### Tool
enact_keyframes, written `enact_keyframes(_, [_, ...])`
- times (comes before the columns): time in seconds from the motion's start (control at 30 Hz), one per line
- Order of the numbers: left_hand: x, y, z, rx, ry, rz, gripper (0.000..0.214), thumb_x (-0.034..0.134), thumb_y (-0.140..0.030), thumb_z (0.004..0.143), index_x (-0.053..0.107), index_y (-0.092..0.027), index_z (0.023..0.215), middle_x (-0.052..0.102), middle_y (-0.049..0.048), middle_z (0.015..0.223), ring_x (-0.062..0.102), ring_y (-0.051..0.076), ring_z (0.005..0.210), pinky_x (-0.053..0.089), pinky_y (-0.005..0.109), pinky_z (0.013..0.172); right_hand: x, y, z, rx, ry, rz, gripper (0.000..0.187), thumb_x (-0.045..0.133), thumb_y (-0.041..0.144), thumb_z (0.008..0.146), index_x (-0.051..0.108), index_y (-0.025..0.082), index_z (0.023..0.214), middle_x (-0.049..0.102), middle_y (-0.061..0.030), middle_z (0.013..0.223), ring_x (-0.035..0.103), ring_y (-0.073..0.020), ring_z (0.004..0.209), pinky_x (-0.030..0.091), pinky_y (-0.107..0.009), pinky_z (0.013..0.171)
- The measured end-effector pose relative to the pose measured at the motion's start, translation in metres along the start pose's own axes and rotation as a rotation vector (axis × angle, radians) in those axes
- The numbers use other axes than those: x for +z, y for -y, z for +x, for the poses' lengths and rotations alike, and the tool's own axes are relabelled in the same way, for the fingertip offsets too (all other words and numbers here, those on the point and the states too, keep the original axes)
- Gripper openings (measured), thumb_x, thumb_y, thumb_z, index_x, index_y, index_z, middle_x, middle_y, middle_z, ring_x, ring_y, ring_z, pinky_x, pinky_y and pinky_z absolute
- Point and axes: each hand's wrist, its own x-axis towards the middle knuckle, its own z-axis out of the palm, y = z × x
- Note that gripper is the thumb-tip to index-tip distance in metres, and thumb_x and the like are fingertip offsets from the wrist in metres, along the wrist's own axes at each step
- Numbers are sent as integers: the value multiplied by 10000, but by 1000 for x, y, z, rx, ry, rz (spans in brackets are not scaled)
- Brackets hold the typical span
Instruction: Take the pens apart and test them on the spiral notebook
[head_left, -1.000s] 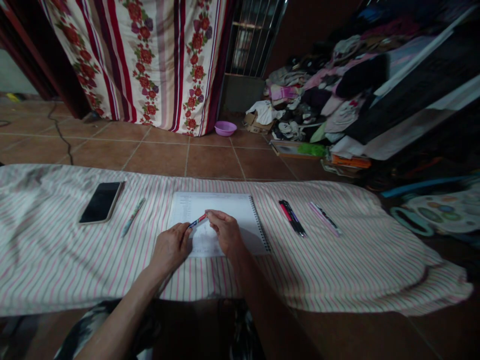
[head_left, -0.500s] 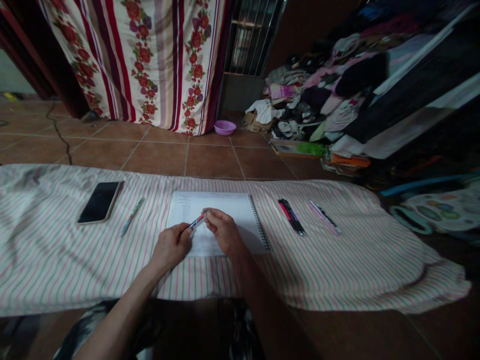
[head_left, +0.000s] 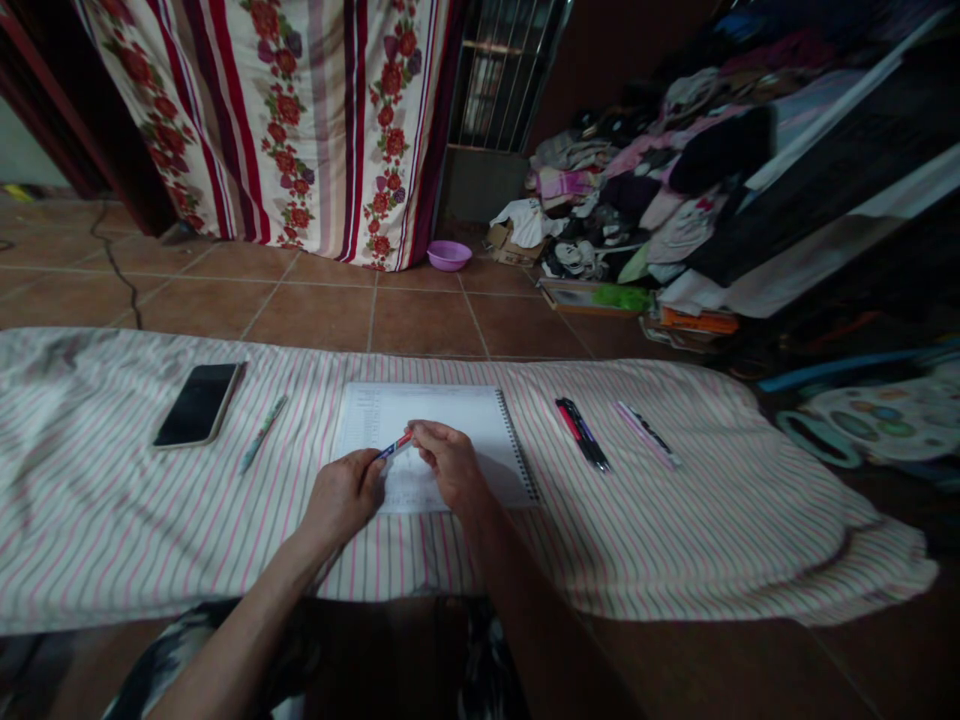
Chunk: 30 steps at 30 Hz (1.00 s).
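Blue-and-red pen (head_left: 394, 446) slants over the spiral notebook (head_left: 465, 405), which lies on the striped cloth (head_left: 660, 540). Our left hand (head_left: 346, 495) is clamped on the pen's blue end; our right hand (head_left: 448, 462) pinches at the red end. We seem to be working that red end, so the next move calls for a steady left grip and careful right fingertips.

On the bench (head_left: 735, 520), draped in striped cloth (head_left: 315, 385), lie from left to right 1 phone (head_left: 199, 405), 1 green pen (head_left: 262, 436), 1 notebook (head_left: 442, 403), then 2 clusters of pens (head_left: 586, 436).
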Motion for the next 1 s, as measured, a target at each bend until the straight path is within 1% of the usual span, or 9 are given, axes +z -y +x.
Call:
enact_keyframes(0.13, [-2,-1,0,-28,34,-80,342,336,-326,876,639,-168,883,681,52,710,632,182,658,416,276,591,0,2,-2,-6,65,14,232,718,322,540,705,166,711,660,-18,732,474,-73,574,340,-204,519])
enact_keyframes(0.23, [-1,1,1,-12,-3,-73,340,340,-329,875,637,-164,901,685,64,736,635,194,682,425,290,615,2,4,-4,46,84,90,251,729,312,539,692,171,744,664,-33,792,516,-86,611,376,-205,531])
enact_keyframes(0.3, [0,2,1,5,-32,-44,345,331,-320,877,631,-154,920,691,81,793,640,207,735,435,303,651,3,4,-5,84,77,135,268,748,319,530,676,171,741,654,-30,764,529,-89,608,392,-205,532])
enact_keyframes(0.37, [0,2,1,19,-45,-12,346,321,-309,878,625,-149,927,690,88,822,643,214,769,441,306,675,4,5,-5,94,72,139,276,766,342,519,656,163,697,628,-15,691,529,-85,597,400,-198,534])
enact_keyframes(0.5, [-1,3,0,42,-60,32,330,315,-295,880,615,-166,928,686,74,829,644,200,768,449,291,682,2,5,-5,75,73,36,311,769,405,507,630,146,610,565,14,590,477,-64,538,379,-192,512])
enact_keyframes(0.67, [-1,4,-1,73,-55,65,341,303,-284,888,604,-137,953,677,91,843,640,206,776,449,296,688,0,3,-4,21,54,-37,313,747,419,512,639,141,608,557,23,564,440,-57,509,345,-204,513])
enact_keyframes(0.83, [0,5,0,50,-41,49,331,316,-289,885,618,-161,935,688,78,828,643,199,764,442,287,672,1,1,-1,-13,10,-57,252,745,363,510,644,146,591,542,29,539,423,-64,508,331,-225,534])
enact_keyframes(0.93, [-1,5,0,29,-22,-5,345,321,-311,884,633,-169,915,692,71,802,646,199,750,437,287,653,1,1,-1,-18,-3,-40,250,745,344,511,666,146,642,547,30,555,430,-66,521,342,-227,551])
enact_keyframes(1.0, [-2,4,1,18,-18,-24,342,329,-315,878,638,-172,905,693,69,787,645,199,738,434,288,645,2,2,-1,-10,23,4,253,752,325,503,669,151,666,557,29,581,446,-66,539,358,-222,563])
